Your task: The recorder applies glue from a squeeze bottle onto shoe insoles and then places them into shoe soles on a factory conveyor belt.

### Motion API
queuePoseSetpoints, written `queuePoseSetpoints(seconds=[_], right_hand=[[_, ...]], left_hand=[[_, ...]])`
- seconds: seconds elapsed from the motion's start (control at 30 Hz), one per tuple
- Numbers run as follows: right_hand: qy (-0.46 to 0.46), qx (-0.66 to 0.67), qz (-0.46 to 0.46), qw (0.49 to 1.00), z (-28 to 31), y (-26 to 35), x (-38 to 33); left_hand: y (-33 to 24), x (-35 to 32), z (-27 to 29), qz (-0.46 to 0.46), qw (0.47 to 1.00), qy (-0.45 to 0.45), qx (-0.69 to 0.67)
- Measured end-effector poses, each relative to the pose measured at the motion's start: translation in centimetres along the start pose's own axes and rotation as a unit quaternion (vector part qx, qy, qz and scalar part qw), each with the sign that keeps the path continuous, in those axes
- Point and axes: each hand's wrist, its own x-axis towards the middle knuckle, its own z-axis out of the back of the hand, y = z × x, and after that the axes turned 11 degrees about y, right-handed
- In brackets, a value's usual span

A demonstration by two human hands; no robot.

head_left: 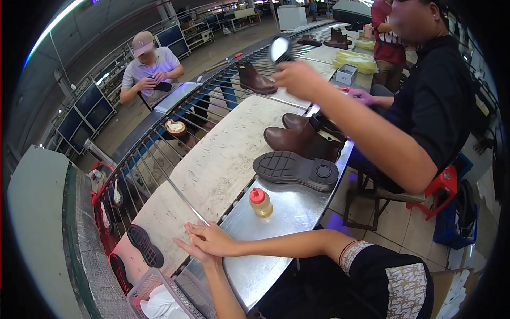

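Observation:
My right hand (217, 240) lies across my left hand (197, 253), palm against palm, over the edge between the metal table (249, 234) and the pale conveyor board (212, 159). The fingers of both are stretched out, and I see nothing held between them; part of my left hand is covered. A thin metal rod (188, 203) runs along the board up to my fingers. Beyond my right wrist stands a small bottle (261, 204) with a red cap and yellowish contents. Farther off, a black shoe sole (295, 171) rests tread outward against brown leather boots (300, 139).
Left of my hands are black soles (145, 245) and a pink basket (146, 284) holding white pieces. At right, a co-worker's arm (366, 127) reaches over the boots with a blurred black-and-white oval (280, 50). Across the roller line sits a person in a cap (151, 74). Another boot (256, 80) stands beyond.

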Motion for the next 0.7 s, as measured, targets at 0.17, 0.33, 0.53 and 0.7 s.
queuePoseSetpoints(seconds=[0.17, 0.33, 0.53, 0.7], right_hand=[[0.035, 0.059, -0.041, 0.997, 1.5, 0.6, 0.1], [0.077, 0.129, -0.076, 0.986, 2.3, 0.7, 0.4], [-0.025, 0.206, -0.025, 0.978, 1.8, 0.4, 0.7], [-0.001, 0.249, -0.009, 0.968, 1.9, -0.2, 0.9]], left_hand=[[0.0, 0.2, -1.1, -0.017, 0.998, -0.055, 0.031], [-0.4, -0.1, -1.6, -0.022, 0.999, -0.005, 0.037], [-0.4, 0.1, -1.0, -0.034, 0.999, 0.005, 0.039], [-0.2, 0.0, -1.2, -0.041, 0.997, 0.028, 0.056]])
